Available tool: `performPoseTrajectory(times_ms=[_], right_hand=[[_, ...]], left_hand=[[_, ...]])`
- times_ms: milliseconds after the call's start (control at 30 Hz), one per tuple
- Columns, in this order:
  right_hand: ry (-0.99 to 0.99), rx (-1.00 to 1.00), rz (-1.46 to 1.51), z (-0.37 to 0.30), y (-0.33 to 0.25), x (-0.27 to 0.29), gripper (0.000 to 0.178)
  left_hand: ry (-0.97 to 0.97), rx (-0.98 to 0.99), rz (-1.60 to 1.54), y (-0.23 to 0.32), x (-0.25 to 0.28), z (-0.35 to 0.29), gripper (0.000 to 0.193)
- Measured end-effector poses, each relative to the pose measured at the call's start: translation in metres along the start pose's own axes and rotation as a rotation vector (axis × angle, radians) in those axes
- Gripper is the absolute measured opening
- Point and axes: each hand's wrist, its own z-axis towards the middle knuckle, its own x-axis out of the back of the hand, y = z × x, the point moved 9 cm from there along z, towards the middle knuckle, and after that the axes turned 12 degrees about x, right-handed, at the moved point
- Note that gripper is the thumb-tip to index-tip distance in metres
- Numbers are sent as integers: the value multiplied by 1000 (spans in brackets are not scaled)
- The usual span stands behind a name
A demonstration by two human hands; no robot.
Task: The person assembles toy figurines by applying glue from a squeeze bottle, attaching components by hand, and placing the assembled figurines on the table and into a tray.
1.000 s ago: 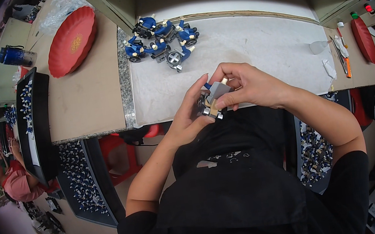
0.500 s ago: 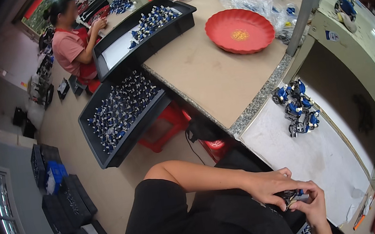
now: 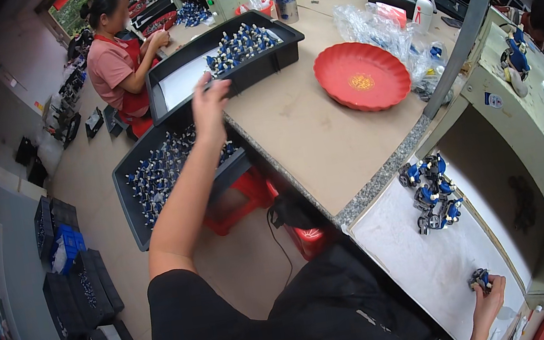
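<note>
On my remote feed, the R hand (image 3: 491, 300) had its fingers closed on one wheeled figure (image 3: 480, 278) near the white bench sheet's (image 3: 392, 229) rear R corner, presumably gripped thus for steadiness; sheet contact I couldn't confirm. Similar wheeled figs. (image 3: 432, 192) stood bunched at the rear L corner, prob. to stay together. Farther L, the L hand (image 3: 209, 109), fingers loosely spread, nothing visible in it, overlapped the black tray's (image 3: 264, 64) near edge; blue figs. (image 3: 244, 45) clustered inside, prob. corralled by its walls.
</note>
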Motion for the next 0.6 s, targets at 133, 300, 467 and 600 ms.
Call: performPoseTrajectory(times_ms=[133, 300, 467, 600], right_hand=[[40, -89, 7, -4, 11, -3, 31], [50, 123, -266, -1, -1, -2, 33], [67, -101, 122, -4, 10, -2, 29], [124, -144, 387, -14, 10, -2, 26]], left_hand=[[164, 142, -279, -24, 79, 44, 39], [145, 169, -328, -32, 65, 30, 37], [-162, -48, 8, 3, -32, -27, 34], [-329, -106, 186, 12, -67, -44, 34]])
